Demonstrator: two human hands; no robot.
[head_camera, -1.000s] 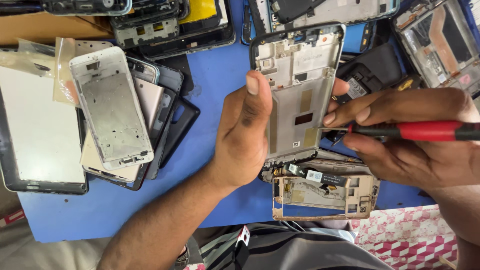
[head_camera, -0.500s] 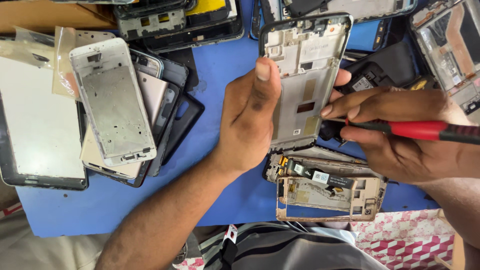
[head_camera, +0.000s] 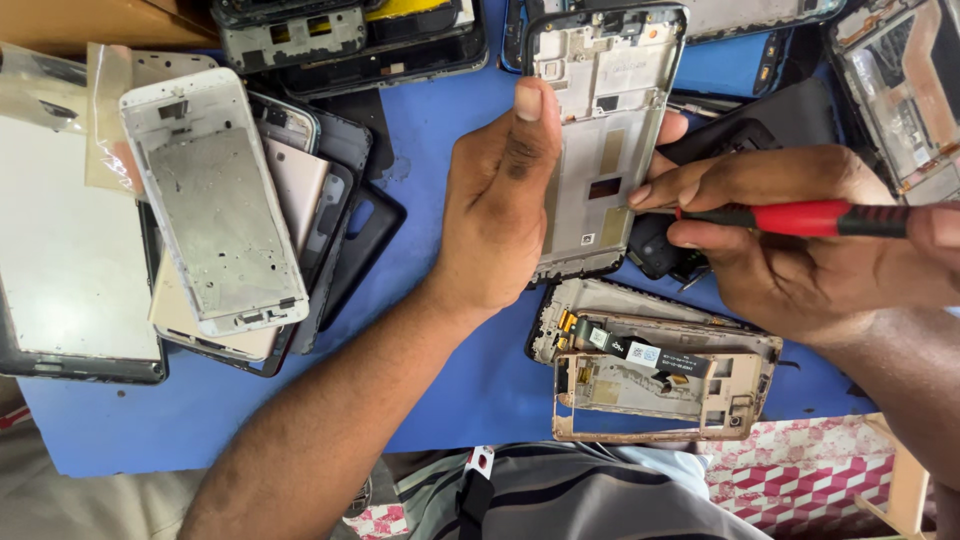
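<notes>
Your left hand (head_camera: 505, 195) is closed around a phone frame (head_camera: 600, 140), thumb up along its left edge, holding it face-up above the blue counter (head_camera: 440, 260). Your right hand (head_camera: 800, 250) is closed on a red screwdriver (head_camera: 790, 218), pinched between thumb and fingers, its tip aimed at the frame's right edge about halfway down — the tip itself is hidden behind your fingers, so I cannot tell whether it touches. This looks like the stage of working on the frame's side, picking or prying at something there. Your next move calls for a steady left grip so the frame does not twist, and a light, well-aimed push from the screwdriver, since a slip could run the tip toward your left fingers. Just below the frame lies a gold frame (head_camera: 655, 385) with a flex cable across it. To your left, well apart, a white frame (head_camera: 210, 200) tops a pile of covers, and more stripped phones line the far edge of the counter.
</notes>
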